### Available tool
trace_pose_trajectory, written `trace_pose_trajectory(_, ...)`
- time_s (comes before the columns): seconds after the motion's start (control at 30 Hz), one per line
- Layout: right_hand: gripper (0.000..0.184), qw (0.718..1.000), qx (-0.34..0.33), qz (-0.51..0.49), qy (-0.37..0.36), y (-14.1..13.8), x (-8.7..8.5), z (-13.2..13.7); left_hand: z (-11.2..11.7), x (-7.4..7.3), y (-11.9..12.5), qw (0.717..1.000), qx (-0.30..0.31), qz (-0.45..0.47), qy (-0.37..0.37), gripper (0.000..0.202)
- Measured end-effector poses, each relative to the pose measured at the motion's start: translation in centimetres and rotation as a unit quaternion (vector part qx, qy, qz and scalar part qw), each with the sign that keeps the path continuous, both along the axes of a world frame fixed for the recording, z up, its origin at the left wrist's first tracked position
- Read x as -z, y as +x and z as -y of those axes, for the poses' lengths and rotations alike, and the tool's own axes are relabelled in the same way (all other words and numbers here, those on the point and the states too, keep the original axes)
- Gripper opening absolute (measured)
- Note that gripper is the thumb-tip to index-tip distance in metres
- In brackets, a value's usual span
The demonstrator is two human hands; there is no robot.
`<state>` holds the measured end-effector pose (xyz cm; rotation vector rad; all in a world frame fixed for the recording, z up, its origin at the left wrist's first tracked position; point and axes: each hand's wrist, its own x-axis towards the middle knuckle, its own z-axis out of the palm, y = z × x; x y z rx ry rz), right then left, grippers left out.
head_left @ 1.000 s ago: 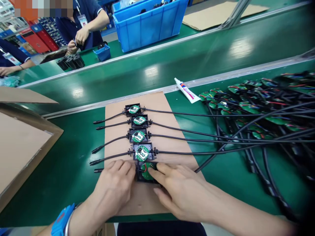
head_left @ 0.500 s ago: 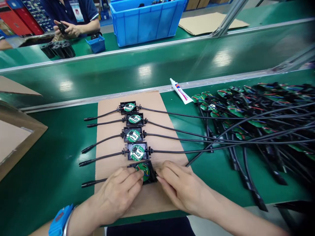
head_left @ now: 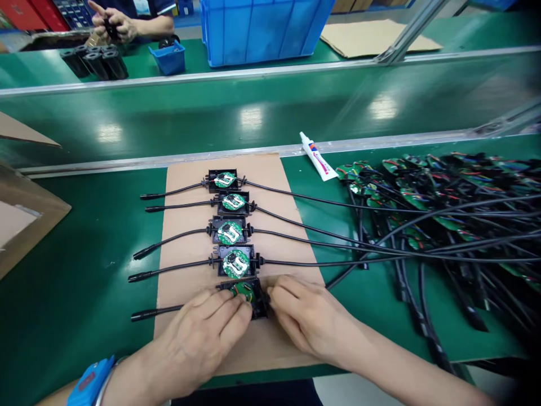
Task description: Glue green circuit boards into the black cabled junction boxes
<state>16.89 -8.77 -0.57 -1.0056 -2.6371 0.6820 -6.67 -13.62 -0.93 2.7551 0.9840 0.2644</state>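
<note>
My left hand (head_left: 205, 335) is closed over the nearest black plastic housing (head_left: 261, 307), its fingertips on the green circuit board (head_left: 242, 290) inside. My right hand (head_left: 310, 316) pinches the black cable at the housing's right end; the pinched part is mostly hidden by the fingers. A short black cable with a plug (head_left: 143, 316) sticks out left from beneath my left hand. Beyond lie several similar open housings in a column, among them the nearest one (head_left: 216, 269), each holding a round green board (head_left: 235, 263) and cables on both sides.
The housings lie on a cardboard sheet (head_left: 186, 237). A heap of cabled circuit boards (head_left: 439, 208) covers the right side. A white glue tube (head_left: 319, 158) lies near the metal ledge. Across the divider are a blue crate (head_left: 266, 34), black cylinders (head_left: 96, 62) and a co-worker's hands (head_left: 120, 25).
The camera view has tilted down slightly. My left fingers have shifted a little to the right over the board; my right hand stays at the housing's right end.
</note>
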Motion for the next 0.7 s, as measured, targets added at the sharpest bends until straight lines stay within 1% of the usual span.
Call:
trace_pose_trajectory(0.1, 0.018, 0.997, -0.046, 0.067, 0.007, -0.2, -0.5, -0.5, 0.0, -0.4, 0.7, 1.0, -0.011, -0.009, -0.005, 0.056)
trace_pose_trajectory(0.17, 0.015, 0.993, -0.062, 0.094, 0.02, -0.4, -0.6, -0.5, -0.1, -0.8, 1.4, 0.999, -0.028, -0.023, -0.015, 0.056)
trace_pose_trajectory(0.3, 0.013, 0.992, -0.047, 0.107, 0.057, -0.5, -0.3, 0.0, 0.0, -1.5, 2.4, 0.996, -0.038, -0.071, -0.042, 0.049)
trace_pose_trajectory(0.43, 0.019, 0.995, -0.014, 0.049, 0.091, -0.1, 0.2, 0.1, 0.1, -1.4, 2.2, 0.997, -0.049, -0.042, -0.031, 0.06)
trace_pose_trajectory(0.57, 0.022, 0.996, 0.017, -0.041, 0.082, 0.3, 0.4, -0.3, 0.4, -1.4, 2.3, 0.997, -0.058, -0.052, -0.026, 0.067)
trace_pose_trajectory(0.63, 0.024, 0.994, 0.018, -0.067, 0.082, 0.4, 0.2, -0.3, 0.5, -1.7, 2.1, 0.997, -0.063, -0.039, -0.031, 0.064)
trace_pose_trajectory(0.7, 0.023, 0.993, 0.028, -0.069, 0.092, 0.3, -0.4, 0.1, 0.5, -2.1, 1.3, 0.996, -0.08, 0.029, -0.038, 0.054)
